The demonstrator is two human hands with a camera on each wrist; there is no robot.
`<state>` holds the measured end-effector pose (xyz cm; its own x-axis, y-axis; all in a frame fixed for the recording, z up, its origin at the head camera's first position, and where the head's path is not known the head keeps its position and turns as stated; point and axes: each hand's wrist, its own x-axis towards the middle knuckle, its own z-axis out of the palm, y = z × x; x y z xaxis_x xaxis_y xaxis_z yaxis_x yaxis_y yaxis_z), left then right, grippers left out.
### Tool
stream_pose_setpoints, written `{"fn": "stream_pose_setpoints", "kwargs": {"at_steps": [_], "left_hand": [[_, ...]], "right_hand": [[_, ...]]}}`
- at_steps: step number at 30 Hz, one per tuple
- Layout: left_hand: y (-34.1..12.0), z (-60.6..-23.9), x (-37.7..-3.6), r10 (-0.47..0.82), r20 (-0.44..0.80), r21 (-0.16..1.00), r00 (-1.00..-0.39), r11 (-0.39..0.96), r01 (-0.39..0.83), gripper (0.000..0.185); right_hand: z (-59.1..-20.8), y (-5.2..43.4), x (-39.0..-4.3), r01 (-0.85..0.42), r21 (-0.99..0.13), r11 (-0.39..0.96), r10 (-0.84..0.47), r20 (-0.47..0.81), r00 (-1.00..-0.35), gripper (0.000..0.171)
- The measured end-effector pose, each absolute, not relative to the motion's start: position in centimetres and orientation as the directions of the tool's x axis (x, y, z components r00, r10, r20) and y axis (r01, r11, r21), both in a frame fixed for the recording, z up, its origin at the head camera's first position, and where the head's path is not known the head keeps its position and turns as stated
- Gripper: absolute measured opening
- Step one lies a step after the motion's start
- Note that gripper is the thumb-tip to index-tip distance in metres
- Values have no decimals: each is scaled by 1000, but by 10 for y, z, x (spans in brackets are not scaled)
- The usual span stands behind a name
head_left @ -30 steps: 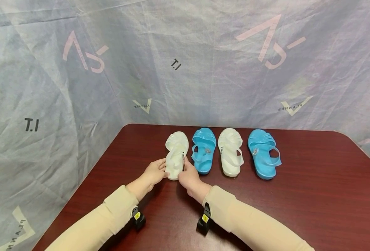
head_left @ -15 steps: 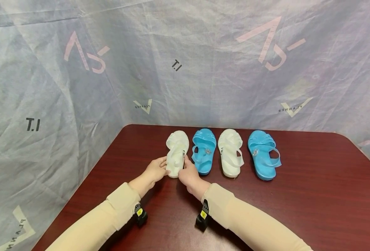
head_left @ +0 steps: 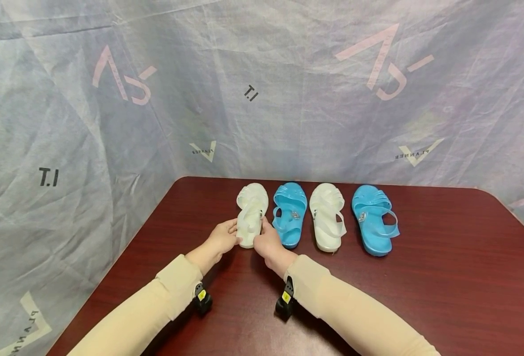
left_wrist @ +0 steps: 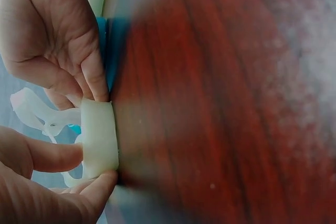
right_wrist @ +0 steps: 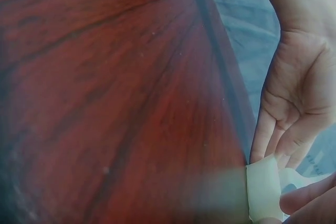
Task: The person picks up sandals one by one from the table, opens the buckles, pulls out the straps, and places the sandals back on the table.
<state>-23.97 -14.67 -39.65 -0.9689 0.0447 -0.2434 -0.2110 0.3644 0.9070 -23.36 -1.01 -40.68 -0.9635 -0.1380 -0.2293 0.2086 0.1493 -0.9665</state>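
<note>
Both hands are on the heel half of the leftmost white sandal (head_left: 247,217), which lies toe away from the person. At its left side, the left hand (head_left: 222,238) holds the edge with thumb and fingers. From the right side the right hand (head_left: 272,244) grips it near the buckle. In the left wrist view the sandal's heel (left_wrist: 100,139) is between the left hand (left_wrist: 52,177) below and the right hand (left_wrist: 55,35) above. The right wrist view shows the heel (right_wrist: 263,187) close to the table, with part of the right hand at the lower corner.
A blue sandal (head_left: 290,215) lies just right of the right hand. Beyond it are another white sandal (head_left: 326,215) and another blue sandal (head_left: 372,217), forming a row. The dark red table (head_left: 444,277) ends at a grey printed cloth (head_left: 288,123) behind.
The held white sandal has slid slightly away from the person, its ends coming nearly level with the neighbouring sandals. Both hands have moved forward with it. The other sandals have stayed put.
</note>
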Motion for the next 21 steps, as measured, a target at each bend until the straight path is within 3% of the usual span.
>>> {"fn": "stream_pose_setpoints", "kwargs": {"at_steps": [10,17,21], "left_hand": [[-147,-394,-250,56,-254,905,-965,366,-217,73],[-143,-386,-250,105,-179,929,-978,347,-132,75],[-134,-370,-253,94,-161,943,-983,308,-125,73]], "right_hand": [[-402,-6,-239,188,-968,168,-155,-215,-964,80],[-396,-2,-235,128,-964,234,-128,-161,-979,80],[-382,3,-233,91,-974,208,-133,-120,-984,77]]}}
